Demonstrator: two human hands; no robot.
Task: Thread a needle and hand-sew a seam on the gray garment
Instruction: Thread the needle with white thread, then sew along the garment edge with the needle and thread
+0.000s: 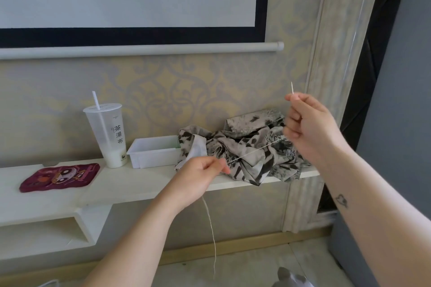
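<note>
The needle (292, 87) stands upright, pinched at its lower end by the fingertips of the raised right hand (310, 123), and a pale thread (254, 152) runs taut from that fist down to the left hand (198, 179), which pinches it while the loose tail hangs toward the floor. Behind the thread, the gray patterned garment (247, 170) lies crumpled at the right end of a white shelf (140, 184). Leftward along the shelf come a white tray (154, 154) touching the garment, a plastic cup (109, 137) with a straw, and a red mat (60, 177).
</note>
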